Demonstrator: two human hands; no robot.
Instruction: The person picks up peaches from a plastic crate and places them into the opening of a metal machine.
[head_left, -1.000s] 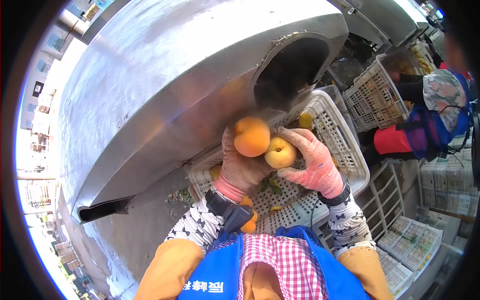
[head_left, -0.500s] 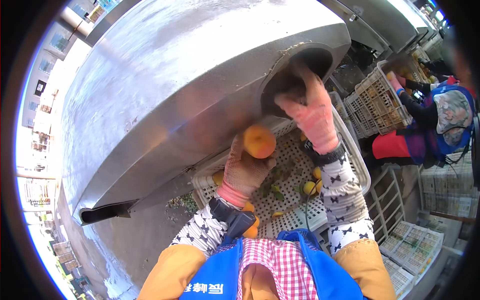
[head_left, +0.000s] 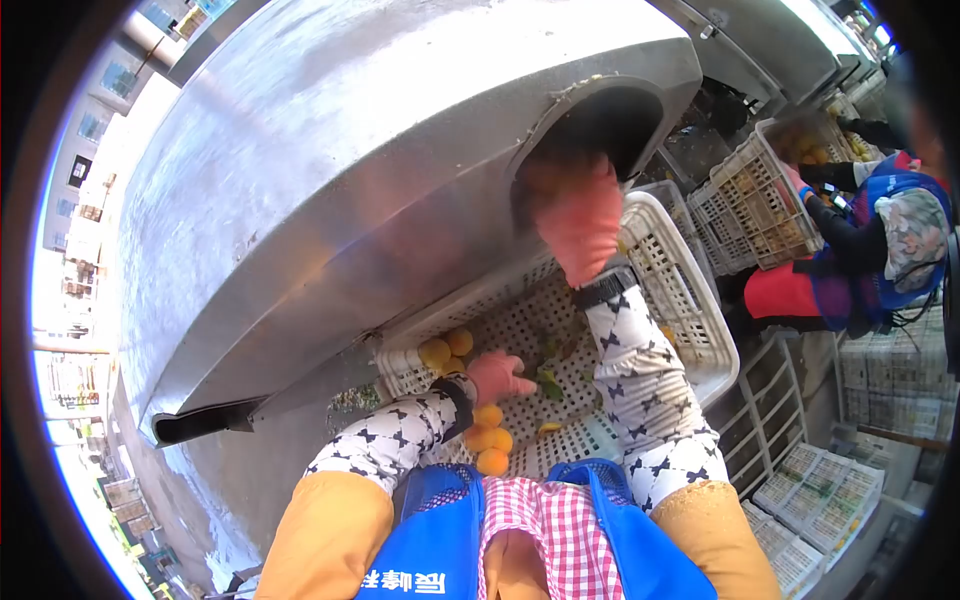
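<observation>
My left hand, in a pink glove, is low inside the white plastic crate. Its fingers look apart and no fruit shows in them. Beside it, towards the crate's left end, lie yellow-orange peaches, and several more peaches sit just below the wrist. My right hand, also gloved in pink, reaches into the dark round opening of the metal machine. Blur and shadow smear its fingers, so whether it holds anything cannot be made out. Green leaves lie on the crate floor.
The big sheet-metal housing rises over the crate's far side. At right, a co-worker in a blue vest leans over another crate with fruit. A metal rack and stacked crates stand at the lower right.
My left hand has gone down and left into the crate; the peach it held up is no longer visible in it. My right hand has shifted slightly left at the opening.
</observation>
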